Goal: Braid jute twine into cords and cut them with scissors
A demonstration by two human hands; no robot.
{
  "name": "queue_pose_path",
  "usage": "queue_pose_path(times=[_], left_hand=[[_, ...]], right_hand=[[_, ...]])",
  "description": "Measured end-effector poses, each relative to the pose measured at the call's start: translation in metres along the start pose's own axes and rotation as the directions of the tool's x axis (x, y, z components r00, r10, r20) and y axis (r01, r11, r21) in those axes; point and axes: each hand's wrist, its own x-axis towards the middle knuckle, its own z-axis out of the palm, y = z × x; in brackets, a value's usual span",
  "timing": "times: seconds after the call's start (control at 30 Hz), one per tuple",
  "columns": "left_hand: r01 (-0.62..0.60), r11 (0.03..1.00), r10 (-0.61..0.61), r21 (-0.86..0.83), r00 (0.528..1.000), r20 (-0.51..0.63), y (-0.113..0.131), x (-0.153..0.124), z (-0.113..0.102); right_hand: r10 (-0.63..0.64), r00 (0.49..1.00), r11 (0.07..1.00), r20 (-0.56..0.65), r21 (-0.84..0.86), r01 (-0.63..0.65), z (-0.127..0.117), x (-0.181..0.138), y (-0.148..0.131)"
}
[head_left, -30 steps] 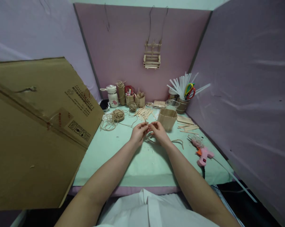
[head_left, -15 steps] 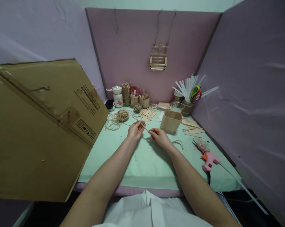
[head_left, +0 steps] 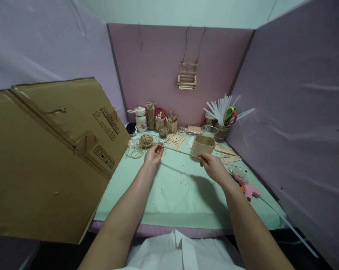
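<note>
A length of jute twine (head_left: 178, 150) is stretched taut between my two hands above the green table mat (head_left: 175, 191). My left hand (head_left: 153, 153) pinches one end near the ball of twine (head_left: 146, 141). My right hand (head_left: 213, 166) pinches the other end, just in front of a small basket made of wooden sticks (head_left: 202, 144).
A big cardboard sheet (head_left: 48, 150) leans at the left. Loose wooden sticks (head_left: 175, 138), jars and cups line the back wall. A cup with white straws and scissors (head_left: 224, 118) stands at the back right. A pink glue gun (head_left: 249, 189) lies at the right.
My hands were close together at the middle of the mat and have drawn apart, pulling the twine tight. My right hand moved right, my left hand back and left.
</note>
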Motion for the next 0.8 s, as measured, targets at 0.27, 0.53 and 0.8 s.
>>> queue_pose_path(times=[0.27,0.53,0.8], left_hand=[[0.012,1.000,-0.012,-0.020,1.000,-0.020,-0.001,0.001,0.000],[0.073,0.996,-0.075,0.049,0.997,0.033,-0.007,-0.002,0.014],[0.132,0.978,-0.151,0.161,0.982,0.111,-0.006,0.027,0.087]], right_hand=[[0.097,0.995,0.994,0.032,-0.058,-0.095,-0.038,-0.017,0.040],[0.126,0.992,0.985,-0.002,-0.115,-0.126,-0.079,-0.014,0.049],[0.219,0.973,0.975,-0.069,-0.013,-0.220,-0.114,0.039,0.077]])
